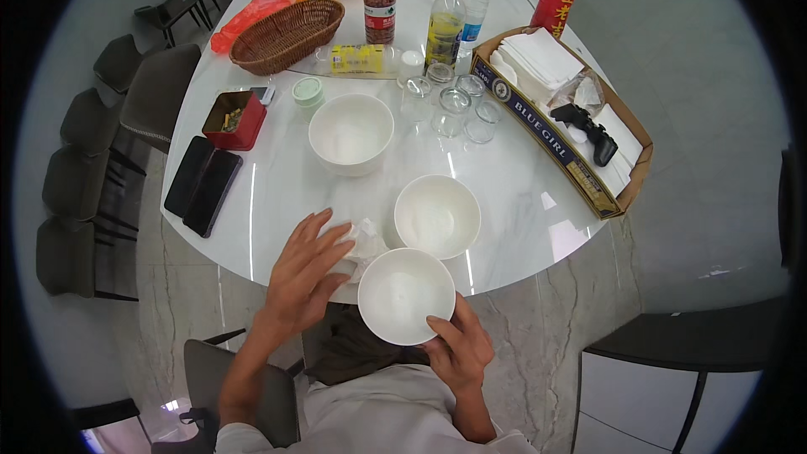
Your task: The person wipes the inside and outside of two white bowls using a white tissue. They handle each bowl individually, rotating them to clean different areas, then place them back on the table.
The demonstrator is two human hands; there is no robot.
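My right hand [463, 347] grips the lower right rim of a white bowl [405, 296], thumb inside and fingers beneath, at the front edge of the table. Its inside is tilted up towards me, with nothing in it. To the left, my left hand [306, 274] is spread with its fingers apart beside a crumpled white tissue [367, 241]; whether the fingertips touch it is hard to tell. A second white bowl [437, 217] stands just beyond the held one. Farther back on the left is a larger-looking white bowl [351, 135].
Upside-down-looking glass jars [451, 110] cluster behind the bowls. A cardboard tray [548, 132] with napkins and a black game controller [586, 132] sits right. Left lie a dark phone-like case [203, 186] and a red tin [234, 120] of cigarette butts. Bottles and a wicker basket [287, 38] stand behind.
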